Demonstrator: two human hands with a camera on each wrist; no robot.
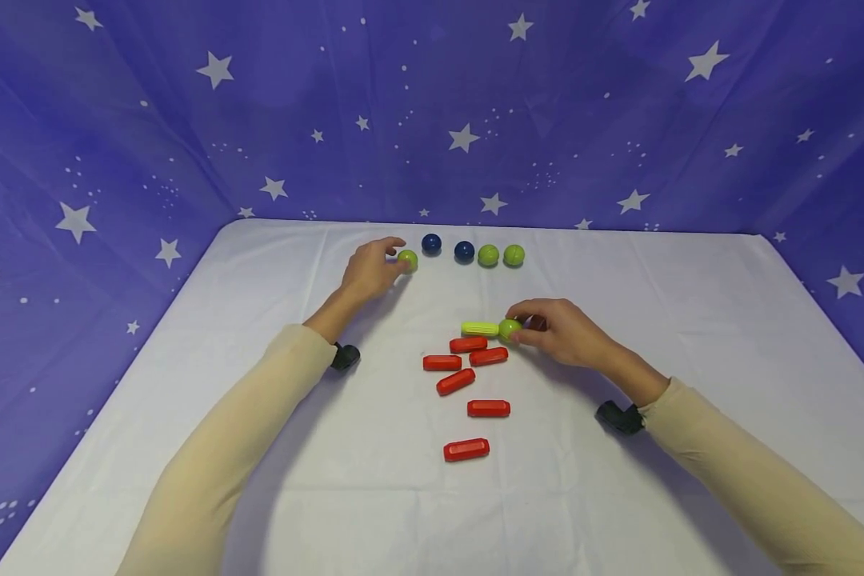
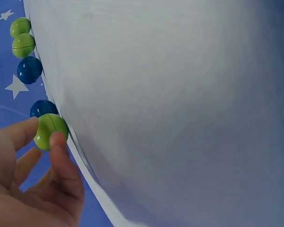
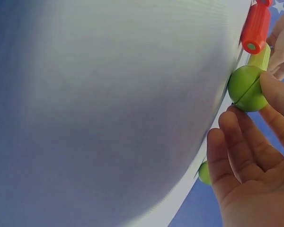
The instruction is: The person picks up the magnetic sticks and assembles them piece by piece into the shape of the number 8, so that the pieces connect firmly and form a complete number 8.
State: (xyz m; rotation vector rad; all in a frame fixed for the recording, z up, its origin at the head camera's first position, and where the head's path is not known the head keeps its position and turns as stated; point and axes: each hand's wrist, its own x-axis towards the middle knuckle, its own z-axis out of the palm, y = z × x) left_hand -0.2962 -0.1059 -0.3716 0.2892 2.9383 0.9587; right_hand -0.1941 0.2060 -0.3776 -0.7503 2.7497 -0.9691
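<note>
At the table's far side my left hand (image 1: 373, 268) pinches a glossy green ball (image 1: 407, 261) between thumb and finger, as the left wrist view also shows. A dark blue ball (image 1: 431, 244) sits just beyond it. Nearer the middle, my right hand (image 1: 565, 332) holds another green ball (image 1: 510, 330) with its thumb and fingertips. That ball is at the right end of a ribbed yellow-green rod (image 1: 479, 329), lying crosswise. Just below the rod lies a red faceted rod (image 1: 468, 344); in the right wrist view a red rod (image 3: 256, 28) shows a green dot on its end.
To the right of the first blue ball, a second blue ball (image 1: 464, 252) and two green balls (image 1: 488, 255) form a row. Several more red rods (image 1: 488, 409) lie scattered toward the front. A star-patterned purple cloth (image 1: 464, 138) hangs behind the white-covered table (image 1: 346, 512).
</note>
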